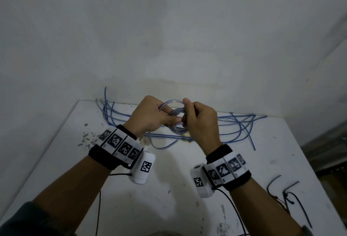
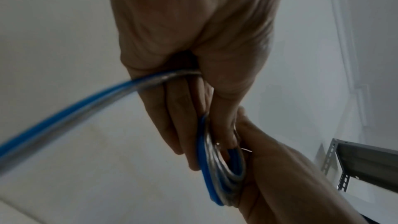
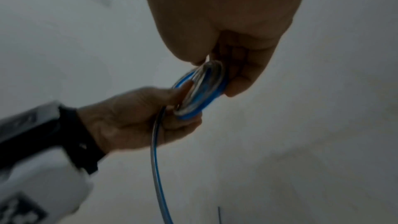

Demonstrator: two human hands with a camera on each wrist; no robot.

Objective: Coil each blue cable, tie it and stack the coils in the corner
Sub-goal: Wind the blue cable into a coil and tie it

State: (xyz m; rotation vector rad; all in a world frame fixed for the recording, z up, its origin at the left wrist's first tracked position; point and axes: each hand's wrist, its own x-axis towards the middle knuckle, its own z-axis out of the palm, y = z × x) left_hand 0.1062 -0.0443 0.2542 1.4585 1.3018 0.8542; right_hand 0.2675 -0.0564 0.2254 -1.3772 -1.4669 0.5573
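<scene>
- Both hands are raised over the far middle of the white table point(image 1: 187, 188), close together, with a small coil point(image 1: 176, 121) of blue cable between them.
- The left hand point(image 1: 150, 116) grips the coil's left side, thumb across the front and fingers curled behind; in the left wrist view its fingers point(image 2: 183, 125) lie along the stacked turns point(image 2: 215, 168).
- The right hand point(image 1: 200, 123) pinches the coil's right side, and its thumb and forefinger hold a loose loop point(image 1: 171, 102) that arches above the coil from one hand to the other.
- In the right wrist view the coil point(image 3: 200, 91) stands on edge, held by the right fingers point(image 3: 241, 81) from above and the left hand point(image 3: 137, 117) from below, with a free tail point(image 3: 156, 168) hanging down from it.
- The left wrist view shows a strand point(image 2: 75, 108) running off to the left from the closed left hand point(image 2: 193, 48); the right hand point(image 2: 280, 176) clasps the coil's lower edge.
- Loose blue cables point(image 1: 240, 128) lie sprawled along the table's far edge, behind and beneath the hands, reaching from the far left corner towards the far right; one bundle point(image 1: 109, 109) rises against the wall point(image 1: 169, 29).
- A few black ties point(image 1: 293, 198) lie near the table's right edge, towards the near corner.
- Each wrist wears a black band with patterned white blocks point(image 1: 120, 144), with thin black cords trailing towards the near edge.
- Grey scuffs point(image 1: 87, 138) mark the table near its left edge.
</scene>
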